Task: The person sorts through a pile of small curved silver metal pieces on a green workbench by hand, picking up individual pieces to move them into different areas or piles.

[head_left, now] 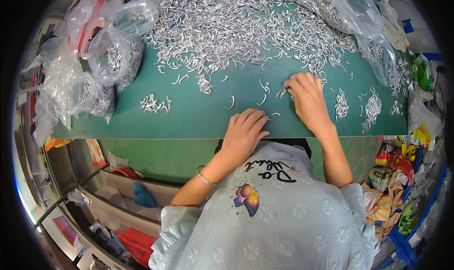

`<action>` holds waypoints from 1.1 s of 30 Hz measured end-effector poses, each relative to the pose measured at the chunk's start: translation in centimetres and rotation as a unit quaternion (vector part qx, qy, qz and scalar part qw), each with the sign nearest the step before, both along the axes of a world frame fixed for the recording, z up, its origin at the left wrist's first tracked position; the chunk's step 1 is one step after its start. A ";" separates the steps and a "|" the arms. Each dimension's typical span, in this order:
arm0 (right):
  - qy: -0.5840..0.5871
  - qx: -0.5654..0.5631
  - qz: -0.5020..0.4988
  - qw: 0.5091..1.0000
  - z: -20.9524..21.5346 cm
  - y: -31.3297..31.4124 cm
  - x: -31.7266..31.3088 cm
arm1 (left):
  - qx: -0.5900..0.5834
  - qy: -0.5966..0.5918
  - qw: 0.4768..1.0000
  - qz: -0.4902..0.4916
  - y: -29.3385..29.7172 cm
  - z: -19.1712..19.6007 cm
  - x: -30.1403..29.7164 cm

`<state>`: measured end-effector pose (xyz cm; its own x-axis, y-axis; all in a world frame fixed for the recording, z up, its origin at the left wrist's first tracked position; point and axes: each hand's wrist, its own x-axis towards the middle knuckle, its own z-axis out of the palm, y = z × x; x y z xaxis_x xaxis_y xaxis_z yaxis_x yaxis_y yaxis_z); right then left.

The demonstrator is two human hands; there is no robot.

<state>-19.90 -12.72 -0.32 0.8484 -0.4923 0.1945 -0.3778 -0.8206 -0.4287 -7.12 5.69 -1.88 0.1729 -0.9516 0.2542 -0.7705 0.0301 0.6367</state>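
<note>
Small curved silver metal pieces lie on the green table (184, 123). My left hand (243, 130) rests palm down near the table's front edge, fingers bent slightly and a little apart. Beside its fingertips is one loose curved metal piece (275, 114). My right hand (307, 99) is farther forward and to the right, its fingers curled. Between its fingertips and thumb, curved metal pieces (281, 93) stick out; the hand hides part of them. Several more loose pieces (263, 98) lie between the two hands.
A large heap of metal pieces (227, 28) covers the back of the table. Small piles sit at left (155, 104) and right (372, 106). Clear plastic bags with pieces stand at the left (125, 57) and back right (373, 43). Shelving (118, 189) is below left.
</note>
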 end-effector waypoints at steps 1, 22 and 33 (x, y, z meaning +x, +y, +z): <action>-0.001 -0.007 -0.002 1.000 0.1 -0.1 -0.1 | 0.001 -0.006 1.000 0.000 0.2 0.0 0.0; -0.015 -0.047 -0.018 0.999 0.1 0.8 1.7 | -0.028 0.060 0.996 0.052 0.3 -0.3 0.5; 0.004 0.019 0.021 1.000 1.4 1.4 -0.3 | -0.015 0.051 0.996 0.068 0.3 0.3 0.9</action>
<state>-20.19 -11.34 1.07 0.8702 -0.4628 0.1691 -0.3473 -0.8195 -0.4558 -6.18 5.97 -1.62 0.3270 -0.9094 0.2569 -0.6995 -0.0501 0.7129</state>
